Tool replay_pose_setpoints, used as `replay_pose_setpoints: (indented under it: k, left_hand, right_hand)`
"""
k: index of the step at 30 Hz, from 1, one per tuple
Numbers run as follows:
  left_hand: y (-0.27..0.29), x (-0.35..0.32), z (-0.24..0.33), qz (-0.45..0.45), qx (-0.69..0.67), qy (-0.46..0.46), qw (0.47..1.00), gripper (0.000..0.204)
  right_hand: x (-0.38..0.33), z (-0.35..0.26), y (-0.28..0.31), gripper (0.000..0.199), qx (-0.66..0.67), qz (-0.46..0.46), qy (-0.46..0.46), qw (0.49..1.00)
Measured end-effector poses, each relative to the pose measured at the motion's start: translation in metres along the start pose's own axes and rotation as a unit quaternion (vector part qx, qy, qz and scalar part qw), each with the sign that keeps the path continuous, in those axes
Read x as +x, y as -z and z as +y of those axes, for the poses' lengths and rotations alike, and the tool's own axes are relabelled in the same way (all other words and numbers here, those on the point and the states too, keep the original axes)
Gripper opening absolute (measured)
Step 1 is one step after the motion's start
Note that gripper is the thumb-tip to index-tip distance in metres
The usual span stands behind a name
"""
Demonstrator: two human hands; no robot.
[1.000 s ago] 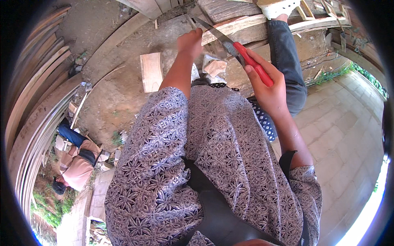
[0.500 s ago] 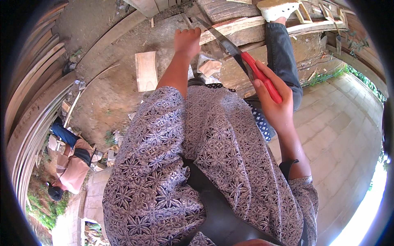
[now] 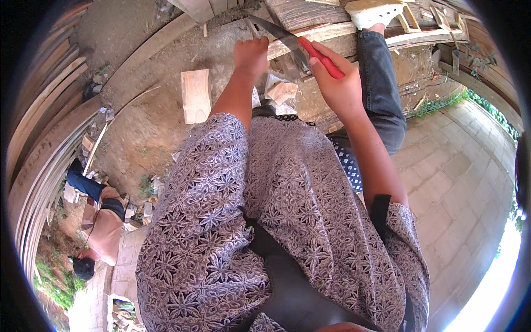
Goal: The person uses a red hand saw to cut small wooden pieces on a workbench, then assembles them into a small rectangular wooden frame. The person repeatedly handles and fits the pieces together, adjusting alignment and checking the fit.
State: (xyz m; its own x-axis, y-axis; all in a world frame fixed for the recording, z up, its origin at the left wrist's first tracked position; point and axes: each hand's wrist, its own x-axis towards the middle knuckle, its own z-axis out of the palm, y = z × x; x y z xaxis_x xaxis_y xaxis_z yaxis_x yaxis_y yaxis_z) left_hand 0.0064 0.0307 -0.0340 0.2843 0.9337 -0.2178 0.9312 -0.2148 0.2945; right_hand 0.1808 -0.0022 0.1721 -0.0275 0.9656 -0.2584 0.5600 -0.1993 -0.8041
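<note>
My right hand (image 3: 340, 88) is closed around the red handle of a handsaw (image 3: 325, 60). The saw's grey blade slants up and to the left, crossing over a light-coloured wooden board (image 3: 326, 33). At the left end of that board is my left hand (image 3: 251, 57), closed like a fist against it; the fingers' undersides are hidden. The blade passes just beyond my left knuckles. My foot in a white clog (image 3: 376, 13) rests on top of the wood at the right.
A pale wooden offcut (image 3: 196, 96) lies on the dirt, with a broken chunk (image 3: 282, 92) nearer my knees. Stacked planks (image 3: 47, 127) line the left side. Another person (image 3: 104, 227) bends at the lower left. A paved floor (image 3: 453, 182) stretches right.
My right hand has pushed the saw forward and to the left, its arm now straighter. The left hand stays at the board's end. The other person has shifted slightly.
</note>
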Motion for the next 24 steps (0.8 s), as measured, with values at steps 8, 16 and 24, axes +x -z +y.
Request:
replay_pose_setpoints:
  k: [8, 16, 24]
  left_hand:
    - [0.002, 0.003, -0.004, -0.051, -0.053, 0.033, 0.997, 0.039]
    - [0.021, 0.008, -0.003, -0.125, -0.059, 0.02, 0.99, 0.047]
    - [0.011, 0.014, -0.009, -0.123, -0.058, 0.005, 0.991, 0.043]
  right_hand:
    - [-0.03, 0.021, -0.011, 0.04, 0.039, 0.019, 0.03, 0.999]
    - [-0.069, 0.067, -0.021, 0.044, 0.079, 0.002, 0.02, 0.997]
    - [-0.111, 0.03, 0.022, 0.045, 0.06, -0.008, -0.032, 0.998]
